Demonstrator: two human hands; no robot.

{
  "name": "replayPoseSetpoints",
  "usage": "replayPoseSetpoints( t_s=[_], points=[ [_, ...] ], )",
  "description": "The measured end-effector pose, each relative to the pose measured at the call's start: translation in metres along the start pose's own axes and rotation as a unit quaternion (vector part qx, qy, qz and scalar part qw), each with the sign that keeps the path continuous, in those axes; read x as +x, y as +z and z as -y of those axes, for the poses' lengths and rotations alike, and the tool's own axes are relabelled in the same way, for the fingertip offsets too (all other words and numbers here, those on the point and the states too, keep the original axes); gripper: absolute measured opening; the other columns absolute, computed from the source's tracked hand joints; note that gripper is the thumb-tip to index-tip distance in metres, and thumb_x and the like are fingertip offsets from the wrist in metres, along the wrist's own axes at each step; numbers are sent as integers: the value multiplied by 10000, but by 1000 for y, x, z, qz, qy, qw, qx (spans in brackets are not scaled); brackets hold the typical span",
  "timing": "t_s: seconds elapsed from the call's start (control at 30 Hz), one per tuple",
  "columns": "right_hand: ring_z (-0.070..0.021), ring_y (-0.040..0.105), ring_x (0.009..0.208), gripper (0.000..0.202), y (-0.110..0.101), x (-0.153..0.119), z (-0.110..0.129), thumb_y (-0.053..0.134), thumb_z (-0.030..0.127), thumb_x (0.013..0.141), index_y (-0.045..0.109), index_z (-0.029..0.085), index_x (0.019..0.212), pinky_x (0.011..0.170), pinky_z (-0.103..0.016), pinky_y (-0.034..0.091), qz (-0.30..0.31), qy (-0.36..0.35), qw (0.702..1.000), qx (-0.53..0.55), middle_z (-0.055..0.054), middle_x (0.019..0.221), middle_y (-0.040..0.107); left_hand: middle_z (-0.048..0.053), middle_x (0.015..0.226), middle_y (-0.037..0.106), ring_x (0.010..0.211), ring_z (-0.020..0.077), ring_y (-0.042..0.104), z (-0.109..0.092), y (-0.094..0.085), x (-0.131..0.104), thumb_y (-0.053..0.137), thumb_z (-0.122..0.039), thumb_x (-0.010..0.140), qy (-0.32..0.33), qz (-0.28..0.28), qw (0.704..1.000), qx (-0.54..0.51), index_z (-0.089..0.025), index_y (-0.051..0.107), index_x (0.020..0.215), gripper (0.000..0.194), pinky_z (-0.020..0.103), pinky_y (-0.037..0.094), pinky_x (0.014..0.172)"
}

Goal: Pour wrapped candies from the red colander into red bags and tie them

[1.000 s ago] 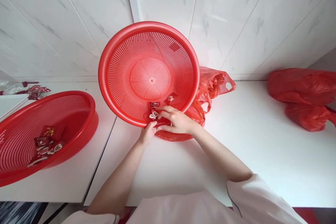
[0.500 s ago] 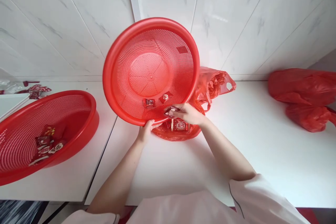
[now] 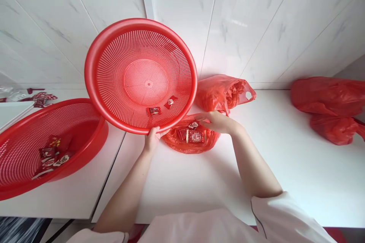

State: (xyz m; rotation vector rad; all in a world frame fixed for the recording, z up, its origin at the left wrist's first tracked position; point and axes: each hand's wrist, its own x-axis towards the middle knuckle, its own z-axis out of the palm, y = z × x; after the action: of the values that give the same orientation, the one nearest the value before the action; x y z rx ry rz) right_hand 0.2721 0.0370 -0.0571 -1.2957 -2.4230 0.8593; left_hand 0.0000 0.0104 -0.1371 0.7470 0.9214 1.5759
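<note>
My left hand (image 3: 153, 139) grips the lower rim of a round red plastic mesh basket (image 3: 115, 121), tilted with its inside facing me. Two small red-wrapped packets remain against its lower wall: a packet with a dark label (image 3: 154, 111) and a packet with a pale emblem (image 3: 170, 102). Below and right of the basket, an opened red plastic bag (image 3: 182, 149) lies on the table, holding red packets (image 3: 196, 136) and one with a pale cloud-shaped label (image 3: 193, 125). Over the bag's right side, my right hand (image 3: 218, 122) has its fingers stretched out and appears to hold nothing.
At left, a second red mesh basket (image 3: 97, 129) leans with several packets (image 3: 53, 155) inside. A bunched red bag (image 3: 218, 89) lies by the tiled wall. Tied red bags (image 3: 327, 97) sit far right. Loose red packets (image 3: 42, 98) and a white tray (image 3: 14, 112) are far left.
The basket has swung left with my left hand, uncovering more of the bag. My right hand has left the basket, moved right and released its packet, and a cloud-labelled packet now shows in the bag.
</note>
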Motion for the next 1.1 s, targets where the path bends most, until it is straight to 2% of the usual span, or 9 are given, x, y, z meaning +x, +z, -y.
replayPoseSetpoints(
  t_s=[0.17, 0.3, 0.37, 0.43, 0.5, 0.63, 0.73, 0.87, 1.1],
  points=[
    [-211, 652, 996, 293, 2, 5, 12, 425, 238, 936, 638, 241, 1137, 883, -354, 516, -157, -115, 981, 18, -44, 1105, 686, 55, 1046, 669, 1049, 280, 615, 5, 11, -15, 629, -188, 730, -47, 56, 997, -2, -175, 621, 983, 254, 537, 537, 885],
    [-272, 435, 1312, 395, 22, 21, 8, 453, 330, 942, 521, 183, 1302, 1095, -492, 339, -233, -123, 962, -65, -127, 1405, 484, 77, 1088, 682, 1105, 320, 600, 12, 17, -25, 624, -215, 750, -92, 104, 990, 13, -164, 635, 1048, 303, 553, 523, 897],
    [-304, 315, 1387, 520, 32, 27, 4, 481, 412, 927, 446, 142, 1369, 1146, -574, 171, -222, -100, 962, -122, -166, 1454, 415, 85, 1132, 673, 1120, 325, 595, 15, 17, -27, 624, -225, 757, -100, 115, 988, 26, -166, 623, 1117, 365, 546, 523, 902],
    [-317, 355, 1361, 542, 39, 30, 0, 491, 447, 916, 461, 132, 1356, 1141, -608, 99, -174, -89, 969, -148, -178, 1401, 473, 93, 1177, 657, 1119, 325, 598, 17, 16, -27, 623, -231, 761, -103, 118, 987, 41, -161, 614, 1149, 394, 537, 526, 903],
    [-300, 487, 1248, 470, 41, 29, 0, 532, 435, 894, 545, 161, 1275, 1118, -577, 211, -103, -99, 980, -137, -152, 1288, 570, 104, 1203, 645, 1107, 328, 606, 17, 14, -25, 619, -231, 760, -109, 119, 986, 47, -146, 617, 1142, 392, 533, 528, 898],
    [-221, 610, 1028, 386, 36, 26, 5, 661, 258, 789, 622, 202, 1169, 878, -336, 483, 12, -150, 988, -42, -95, 1148, 640, 116, 1151, 664, 1095, 327, 613, 16, 13, -22, 605, -215, 752, -121, 116, 985, 28, -118, 625, 1110, 371, 539, 520, 909],
    [-161, 640, 869, 246, 30, 23, 11, 539, 181, 864, 666, 202, 1074, 761, -258, 484, 1, -173, 985, 26, -50, 1004, 693, 101, 1129, 670, 1091, 315, 614, 14, 13, -20, 596, -201, 751, -107, 107, 988, 13, -136, 630, 1082, 339, 540, 522, 905],
    [-141, 608, 674, 289, 22, 18, 17, 432, 309, 952, 673, 180, 1046, 636, -256, 470, -77, -145, 984, 62, -26, 806, 697, 77, 1107, 670, 1073, 294, 616, 10, 10, -14, 602, -188, 734, -81, 76, 994, 2, -158, 628, 1044, 312, 529, 534, 889],
    [-178, 665, 923, 400, 24, 16, 12, 453, 163, 903, 599, 298, 1250, 821, -307, 518, -38, -152, 986, 52, -1, 1094, 706, 42, 1048, 667, 1063, 262, 603, 2, 2, -2, 607, -192, 703, -3, -7, 1000, 6, -190, 619, 973, 271, 523, 522, 902]
  ],
)
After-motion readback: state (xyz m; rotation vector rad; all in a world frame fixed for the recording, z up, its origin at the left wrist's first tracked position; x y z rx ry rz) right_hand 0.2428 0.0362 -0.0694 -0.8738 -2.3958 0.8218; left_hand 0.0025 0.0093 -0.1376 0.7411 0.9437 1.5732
